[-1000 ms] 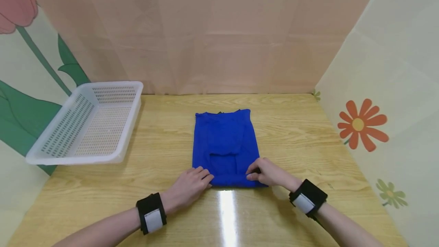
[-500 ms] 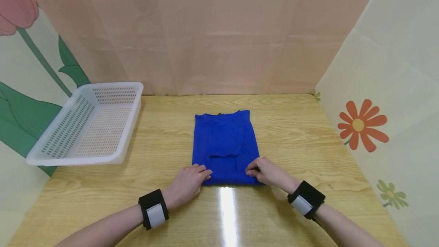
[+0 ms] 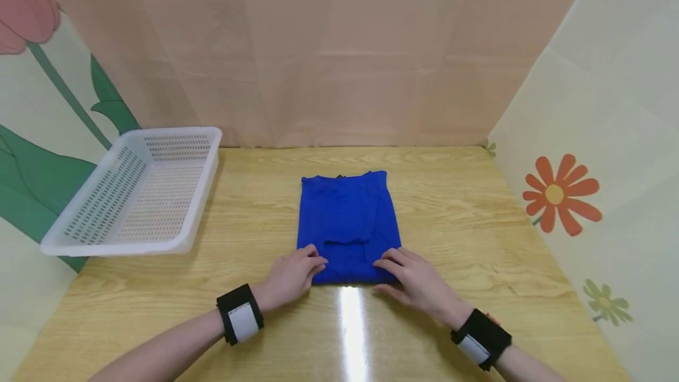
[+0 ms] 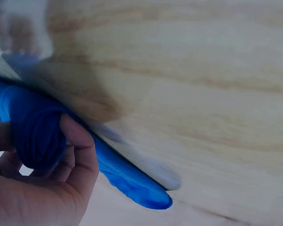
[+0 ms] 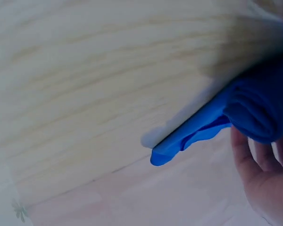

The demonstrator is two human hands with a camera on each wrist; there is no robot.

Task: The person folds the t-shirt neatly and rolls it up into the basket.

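A folded blue garment [image 3: 347, 211] lies flat on the table, its near edge turned up into a roll. My left hand [image 3: 289, 279] grips the left end of that roll; in the left wrist view the fingers curl round the rolled cloth [image 4: 35, 127]. At the other end, my right hand [image 3: 419, 287] rests its fingertips on the roll, with the thumb spread apart near the front edge. Seen from the right wrist, the spiral end of the roll [image 5: 254, 113] touches extended fingers, and the thumb is out of sight. A small dark spot shows at the garment's far edge.
A white perforated plastic basket [image 3: 154, 205] stands at the left with nothing in it. The wooden table [image 3: 451, 205] ends at a pinkish back curtain [image 3: 339, 63]. Flower-printed panels flank both sides.
The rolled near edge has shifted slightly away from me, and the left hand has moved with it. My right hand has gone from pinching the roll to a spread pose.
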